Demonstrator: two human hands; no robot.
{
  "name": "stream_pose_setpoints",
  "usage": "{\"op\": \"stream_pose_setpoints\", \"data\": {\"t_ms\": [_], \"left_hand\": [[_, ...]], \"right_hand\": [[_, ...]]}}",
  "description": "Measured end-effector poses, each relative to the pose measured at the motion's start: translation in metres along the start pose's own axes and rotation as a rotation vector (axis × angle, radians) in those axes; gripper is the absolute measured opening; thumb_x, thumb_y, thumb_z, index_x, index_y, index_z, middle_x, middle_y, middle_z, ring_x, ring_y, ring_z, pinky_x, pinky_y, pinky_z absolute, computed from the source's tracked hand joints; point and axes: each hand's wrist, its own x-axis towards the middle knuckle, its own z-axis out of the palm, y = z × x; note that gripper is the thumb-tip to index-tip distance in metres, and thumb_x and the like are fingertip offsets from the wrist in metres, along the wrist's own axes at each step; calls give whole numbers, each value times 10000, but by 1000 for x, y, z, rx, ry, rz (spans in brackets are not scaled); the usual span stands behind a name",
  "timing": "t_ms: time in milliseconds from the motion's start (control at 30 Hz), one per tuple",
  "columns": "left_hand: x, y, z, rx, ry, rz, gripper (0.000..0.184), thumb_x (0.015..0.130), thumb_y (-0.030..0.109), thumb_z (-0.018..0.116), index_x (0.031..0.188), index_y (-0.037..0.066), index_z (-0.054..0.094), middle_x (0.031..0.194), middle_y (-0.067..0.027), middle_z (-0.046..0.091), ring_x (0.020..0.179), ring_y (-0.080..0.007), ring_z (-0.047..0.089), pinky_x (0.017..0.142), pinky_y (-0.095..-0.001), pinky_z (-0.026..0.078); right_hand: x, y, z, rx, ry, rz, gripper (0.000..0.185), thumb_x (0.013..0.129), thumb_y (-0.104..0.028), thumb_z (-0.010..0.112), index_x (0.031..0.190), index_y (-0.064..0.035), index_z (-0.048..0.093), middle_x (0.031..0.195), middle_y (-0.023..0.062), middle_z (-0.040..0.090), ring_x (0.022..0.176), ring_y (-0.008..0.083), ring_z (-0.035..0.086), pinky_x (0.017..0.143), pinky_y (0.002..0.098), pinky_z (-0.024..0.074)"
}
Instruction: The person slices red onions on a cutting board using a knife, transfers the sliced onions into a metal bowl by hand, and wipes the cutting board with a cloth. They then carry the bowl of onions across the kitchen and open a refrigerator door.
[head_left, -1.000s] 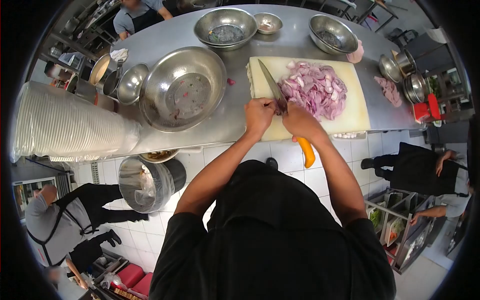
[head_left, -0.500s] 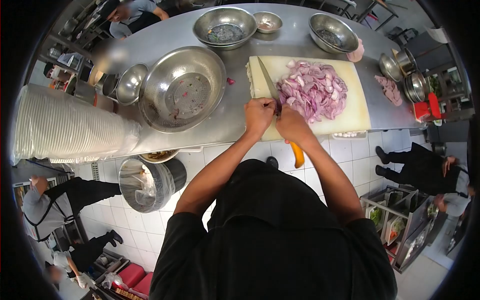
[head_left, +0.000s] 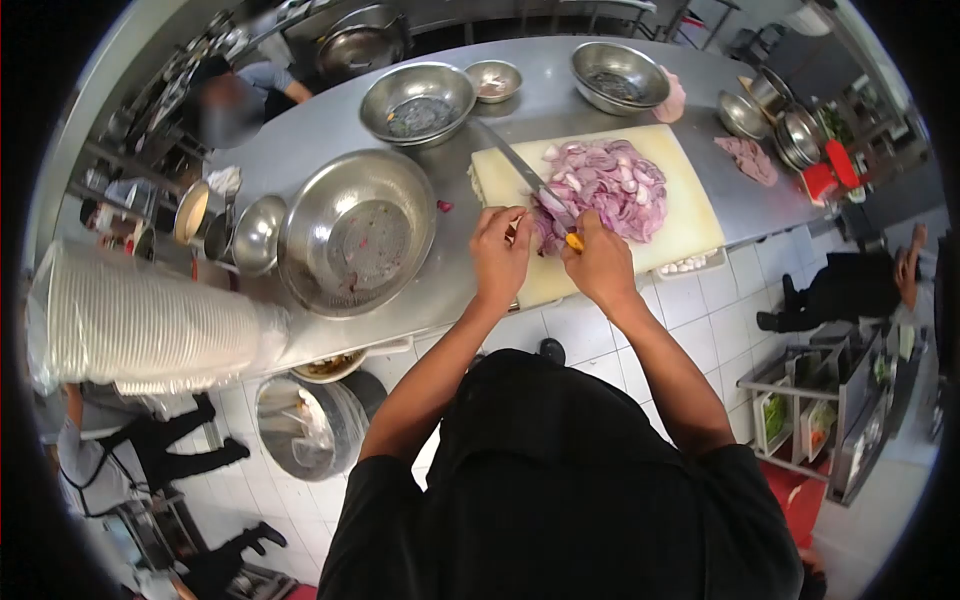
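Note:
My right hand (head_left: 600, 258) is closed round the yellow handle of a long knife (head_left: 517, 165), whose blade points up and left over the white cutting board (head_left: 690, 190). Close on its left, my left hand (head_left: 500, 250) has bent fingers near the board's left part; something small and dark shows at the fingertips, too small to name. Dark purple onion pieces lie between the two hands, beside the blade. A large heap of sliced red onion (head_left: 615, 185) covers the middle of the board.
A large perforated metal bowl (head_left: 400, 205) stands left of the board. Metal bowls (head_left: 418, 100) (head_left: 620, 78) stand behind it. Stacked plastic-wrapped containers (head_left: 150, 315) are at the left edge. A lined bin (head_left: 310, 430) is below. Co-workers stand at both sides and at the back left.
The view has shifted, with the table lower and further left. My left hand has moved slightly apart from my right. The knife now slants more, its handle mostly hidden in my right hand.

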Motion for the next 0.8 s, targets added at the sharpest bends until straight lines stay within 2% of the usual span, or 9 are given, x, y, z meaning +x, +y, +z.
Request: {"op": "stream_pose_setpoints", "data": {"t_ms": [33, 133, 233, 333, 433, 533, 633, 733, 800], "left_hand": [[3, 13, -5, -17, -11, 46, 148, 813, 72, 746, 954, 28, 754, 909, -129, 669, 774, -306, 651, 711, -398, 533], [14, 13, -2, 116, -145, 377, 125, 798, 85, 763, 915, 40, 761, 910, -94, 662, 847, -292, 622, 772, -398, 518], [20, 8, 2, 145, -247, 409, 136, 783, 105, 783, 905, 46, 773, 916, -73, 678, 854, -270, 612, 771, -371, 503], [24, 9, 5, 162, -281, 396, 119, 775, 93, 767, 886, 52, 775, 887, -79, 677, 825, -286, 604, 763, -385, 500], [35, 9, 15, 242, -353, 493, 113, 782, 109, 745, 874, 50, 772, 863, -94, 675, 822, -301, 598, 777, -402, 490], [52, 2, 32, 471, -502, 440, 74, 789, 119, 727, 811, 53, 752, 897, -94, 675, 886, -299, 616, 861, -420, 464], [64, 17, 33, 448, -420, 521, 114, 808, 134, 711, 854, 43, 761, 899, -109, 681, 894, -312, 618, 864, -425, 471], [66, 59, 21, 294, -266, 481, 162, 828, 131, 716, 945, 29, 761, 901, -129, 683, 865, -314, 619, 832, -416, 479], [60, 74, 19, 260, -177, 476, 174, 847, 124, 724, 980, 15, 751, 915, -121, 689, 839, -289, 629, 793, -382, 495]], "right_hand": [[-4, 3, 1, 3, 42, -4, 324, 778, -73, 714, 1022, 6, 514, 892, 250, 671, 811, 440, 673, 707, 528, 528], [-11, 6, 4, 5, 120, -27, 364, 741, -49, 745, 1017, 0, 512, 932, 259, 657, 800, 446, 668, 697, 519, 531], [-16, 7, 3, -8, 142, -24, 364, 736, -37, 741, 1015, 1, 510, 951, 265, 641, 785, 446, 665, 689, 510, 535], [-25, 9, 5, -53, 151, -18, 358, 730, -26, 728, 1014, 0, 511, 938, 263, 633, 772, 443, 662, 686, 504, 539], [-39, 6, 4, -100, 106, -14, 363, 718, -27, 724, 1020, -7, 523, 928, 251, 631, 778, 439, 659, 699, 505, 540], [-60, 3, 3, -67, 45, -33, 391, 707, -37, 739, 1051, -23, 556, 923, 228, 632, 825, 431, 655, 725, 503, 534], [-72, 4, -18, 60, 45, -9, 490, 716, -59, 754, 1159, 14, 558, 965, 260, 644, 827, 446, 656, 753, 502, 538], [-66, 27, -63, 204, 183, 135, 379, 729, -90, 802, 1026, -19, 579, 949, 241, 658, 890, 444, 644, 793, 496, 517], [-54, 68, -88, 194, 280, 210, 380, 727, -102, 813, 1011, -15, 576, 942, 239, 660, 897, 436, 648, 789, 488, 519]]}}
